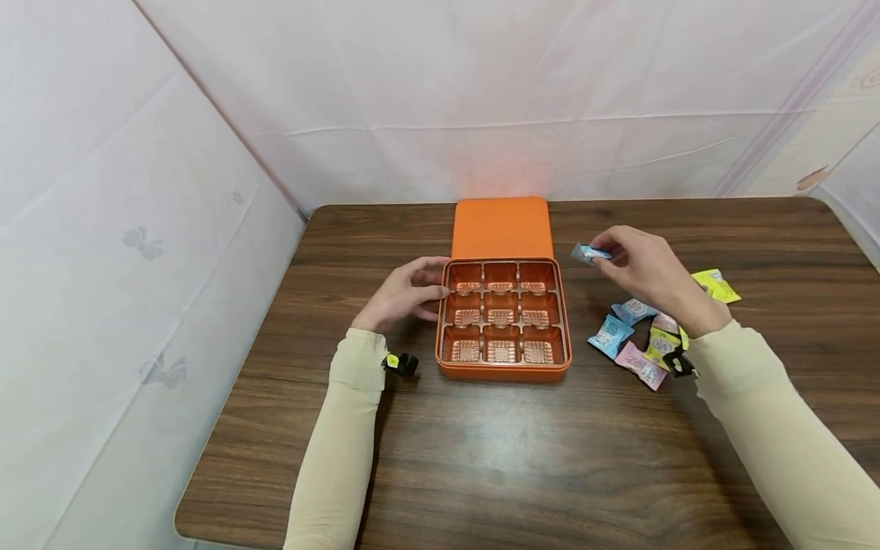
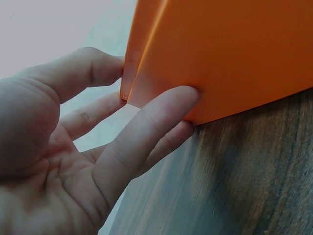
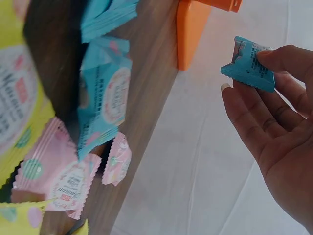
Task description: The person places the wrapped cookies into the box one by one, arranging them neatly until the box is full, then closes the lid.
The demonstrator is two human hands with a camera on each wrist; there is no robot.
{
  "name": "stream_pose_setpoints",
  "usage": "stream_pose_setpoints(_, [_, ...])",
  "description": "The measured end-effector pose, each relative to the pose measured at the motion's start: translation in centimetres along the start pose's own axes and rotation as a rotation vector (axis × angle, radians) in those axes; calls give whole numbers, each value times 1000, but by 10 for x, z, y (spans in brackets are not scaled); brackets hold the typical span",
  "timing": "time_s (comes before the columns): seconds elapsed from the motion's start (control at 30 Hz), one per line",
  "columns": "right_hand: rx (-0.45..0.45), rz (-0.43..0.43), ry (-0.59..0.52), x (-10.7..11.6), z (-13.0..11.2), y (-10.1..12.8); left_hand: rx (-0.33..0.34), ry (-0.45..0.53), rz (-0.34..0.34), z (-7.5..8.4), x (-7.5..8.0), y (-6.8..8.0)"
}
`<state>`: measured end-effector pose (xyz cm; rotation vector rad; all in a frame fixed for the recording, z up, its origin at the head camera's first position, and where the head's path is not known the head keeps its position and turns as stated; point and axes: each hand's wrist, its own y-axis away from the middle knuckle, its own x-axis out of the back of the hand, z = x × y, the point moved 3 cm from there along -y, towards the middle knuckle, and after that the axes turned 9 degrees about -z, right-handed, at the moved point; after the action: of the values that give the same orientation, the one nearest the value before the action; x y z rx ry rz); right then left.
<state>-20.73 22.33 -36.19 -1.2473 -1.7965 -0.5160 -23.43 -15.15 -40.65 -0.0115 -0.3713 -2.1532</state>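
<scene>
Pinching a blue packet (image 3: pixel 252 66) in my right fingers (image 3: pixel 248 117), raised right of the box (image 1: pixel 502 373), I rest spread left fingers (image 2: pixel 161 110) against the box; its nine cells (image 1: pixel 501 348) hold none yet; the other packets (image 1: pixel 610 336) lie on the surface (image 1: pixel 481 473).

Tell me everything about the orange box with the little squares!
The orange box is squarish with rounded corners. Inside, a shiny copper-coloured tray, plastic-looking, makes nine compartments, three by three, all looking empty. It sits open and flat on the brown table, with an orange panel, perhaps its lid, just behind. The left hand touches its left side.
</scene>
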Motion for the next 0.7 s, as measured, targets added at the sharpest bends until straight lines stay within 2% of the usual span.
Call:
stream_pose_setpoints(0.4, [27,-35,-43,0,-14,-5,-12,16,-11,2,0,1])
stream_pose_setpoints(0.7, [60,-29,-40,-3,-24,-9,-2,17,1,2,0,2])
